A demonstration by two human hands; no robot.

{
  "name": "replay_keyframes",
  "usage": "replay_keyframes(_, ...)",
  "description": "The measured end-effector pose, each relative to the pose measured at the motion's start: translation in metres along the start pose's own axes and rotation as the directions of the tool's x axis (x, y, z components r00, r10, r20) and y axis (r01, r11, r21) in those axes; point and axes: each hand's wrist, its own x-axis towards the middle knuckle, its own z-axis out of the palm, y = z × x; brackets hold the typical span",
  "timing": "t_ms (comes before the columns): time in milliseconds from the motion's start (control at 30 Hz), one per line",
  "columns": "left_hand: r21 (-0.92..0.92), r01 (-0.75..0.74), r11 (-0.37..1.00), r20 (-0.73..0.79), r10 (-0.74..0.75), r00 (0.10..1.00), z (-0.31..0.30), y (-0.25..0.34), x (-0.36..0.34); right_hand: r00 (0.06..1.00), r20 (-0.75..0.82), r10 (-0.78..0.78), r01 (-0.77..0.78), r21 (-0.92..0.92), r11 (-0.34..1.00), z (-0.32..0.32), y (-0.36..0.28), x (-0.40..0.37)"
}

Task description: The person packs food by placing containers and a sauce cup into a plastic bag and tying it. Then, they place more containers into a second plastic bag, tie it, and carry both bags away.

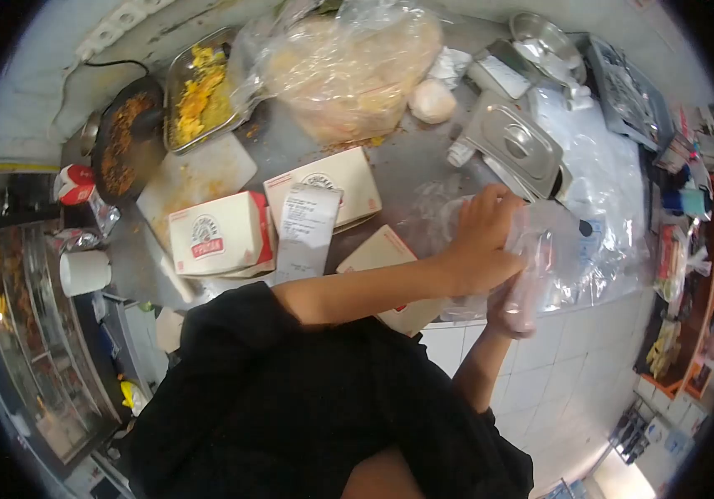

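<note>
Holding the edge suits slippery-looking clear plastic point(542, 249), grasped by the left hand point(488, 229); right hand point(510, 313) has unclear grip.

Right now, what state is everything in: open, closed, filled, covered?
Left hand: at the clear plastic, grip unclear
Right hand: blurred, seen through plastic
Left box: closed
Receipt: printed side showing
Food tray: uncovered, holding yellow food
Black pan: uncovered, holding brown food
Metal lid: lying top side up, tightness unclear
</note>
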Motion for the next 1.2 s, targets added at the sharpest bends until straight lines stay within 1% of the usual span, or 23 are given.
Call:
replay_keyframes(33,-0.032,0.044,0.999,-0.025,-0.044,0.999,0.0,0.0,0.0,0.997,-0.071,0.018,0.002,0.27,0.963,0.005,0.006,-0.001)
replay_keyframes(100,-0.042,0.096,0.994,-0.046,-0.098,0.994,-0.01,-0.003,0.006,0.992,0.05,-0.114,0.026,0.815,0.579,0.05,-0.058,-0.001)
replay_keyframes(133,-0.05,0.099,0.994,-0.088,-0.103,0.991,-0.014,-0.006,0.009,0.96,0.158,-0.233,0.01,0.808,0.589,0.054,-0.061,0.004)
replay_keyframes(167,-0.058,0.097,0.994,-0.128,-0.104,0.986,-0.017,-0.008,0.011,0.938,0.219,-0.269,0.112,0.541,0.833,0.039,-0.043,0.009)
replay_keyframes(200,-0.1,0.132,0.986,-0.011,-0.134,0.991,-0.017,-0.003,0.011,0.916,0.289,-0.277,0.225,0.202,0.953,0.009,-0.008,0.015)
replay_keyframes(233,-0.14,0.174,0.975,0.108,-0.16,0.981,-0.014,0.008,0.009,0.931,0.297,-0.213,0.314,-0.352,0.882,0.006,0.003,0.011)
replay_keyframes(267,-0.177,0.219,0.96,0.227,-0.177,0.958,-0.012,0.014,0.006,0.941,0.304,-0.147,0.335,-0.786,0.52,0.008,0.009,0.007)
replay_keyframes(300,-0.08,0.073,0.994,0.309,-0.044,0.95,-0.011,0.014,0.0,0.986,0.149,-0.078,0.148,-0.555,0.818,0.01,0.012,0.009)
replay_keyframes(333,0.004,-0.086,0.996,0.397,0.078,0.915,-0.014,0.011,-0.009,0.998,0.032,0.049,-0.041,-0.215,0.976,0.012,0.013,0.014)
replay_keyframes(367,0.076,-0.25,0.965,0.49,0.182,0.852,-0.02,0.009,-0.013,0.996,0.019,0.089,-0.084,-0.175,0.981,0.016,0.008,0.018)
replay_keyframes(400,0.116,-0.301,0.947,0.471,0.215,0.856,-0.042,0.015,-0.01,0.992,0.006,0.129,-0.127,-0.133,0.983,0.019,0.004,0.022)
replay_keyframes(433,0.157,-0.348,0.924,0.454,0.246,0.856,-0.074,0.027,-0.001,0.996,0.06,0.058,-0.027,-0.421,0.906,0.02,-0.007,0.023)
replay_keyframes(500,0.183,-0.398,0.899,0.418,0.295,0.859,-0.087,0.02,0.005,0.965,0.249,-0.082,0.227,-0.634,0.74,0.028,-0.027,0.027)
replay_keyframes(600,0.116,-0.377,0.919,0.292,0.331,0.897,-0.042,-0.042,-0.007,0.828,0.486,-0.279,0.551,-0.617,0.562,0.051,-0.06,0.029)
replay_keyframes(667,0.067,-0.345,0.936,0.177,0.329,0.928,0.009,-0.065,-0.018,0.779,0.514,-0.359,0.615,-0.739,0.276,0.082,-0.074,0.021)
replay_keyframes(733,-0.094,-0.242,0.966,0.022,0.245,0.969,0.031,-0.086,-0.024,0.875,0.431,-0.222,0.469,-0.638,0.611,0.071,-0.074,0.008)
replay_keyframes(800,-0.078,-0.204,0.976,-0.02,0.203,0.979,0.034,-0.087,-0.023,0.894,0.445,-0.057,0.368,-0.655,0.66,0.081,-0.086,0.005)
replay_keyframes(867,0.13,-0.235,0.963,0.052,0.23,0.972,0.03,-0.084,-0.021,0.863,0.498,0.082,0.363,-0.727,0.583,0.092,-0.109,-0.009)
replay_keyframes(933,0.176,-0.278,0.944,0.005,0.281,0.96,0.031,-0.079,-0.025,0.869,0.494,-0.008,0.355,-0.613,0.706,0.085,-0.105,-0.019)
replay_keyframes(1000,0.296,-0.324,0.899,-0.056,0.355,0.933,0.028,-0.068,-0.024,0.899,0.377,-0.223,0.352,-0.319,0.88,0.069,-0.084,-0.02)
replay_keyframes(1100,0.194,-0.432,0.881,0.136,0.412,0.901,0.015,-0.059,-0.015,0.914,0.302,-0.272,0.326,-0.145,0.934,0.057,-0.087,-0.011)
replay_keyframes(1133,0.108,-0.394,0.913,0.191,0.37,0.909,0.016,-0.062,-0.014,0.811,0.435,-0.391,0.448,-0.032,0.894,0.045,-0.084,0.004)
replay_keyframes(1200,-0.056,-0.299,0.953,0.31,0.301,0.902,0.015,-0.063,-0.008,0.837,0.415,-0.356,0.427,-0.09,0.9,0.038,-0.086,0.014)
